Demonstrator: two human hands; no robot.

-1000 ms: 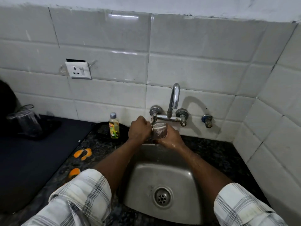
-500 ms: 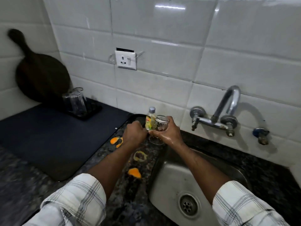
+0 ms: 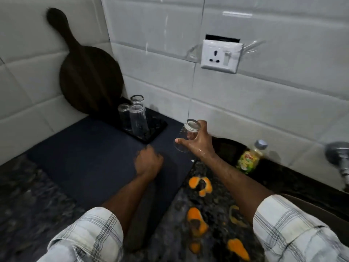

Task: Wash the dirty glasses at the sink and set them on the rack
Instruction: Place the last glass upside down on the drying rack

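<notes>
My right hand [image 3: 200, 144] is wet and grips a clear glass [image 3: 186, 136], turned bottom-up and tilted, in the air above the dark blue mat [image 3: 90, 159]. The glass hangs to the right of the black rack [image 3: 156, 127], apart from it. Three clear glasses [image 3: 135, 115] stand upside down on that rack near the wall. My left hand [image 3: 148, 161] is a closed fist with nothing in it, low over the mat, in front of the rack.
A dark round board [image 3: 88, 72] leans on the tiles behind the rack. Orange peels [image 3: 200, 183] lie on the speckled counter. A small bottle [image 3: 249, 157] stands by a black pan [image 3: 226, 148]. The tap handle [image 3: 338, 154] shows at the right edge, a wall socket [image 3: 221, 55] above.
Both hands left the tap and sink and moved left across the counter. The glass in my right hand has travelled from under the tap to beside the rack.
</notes>
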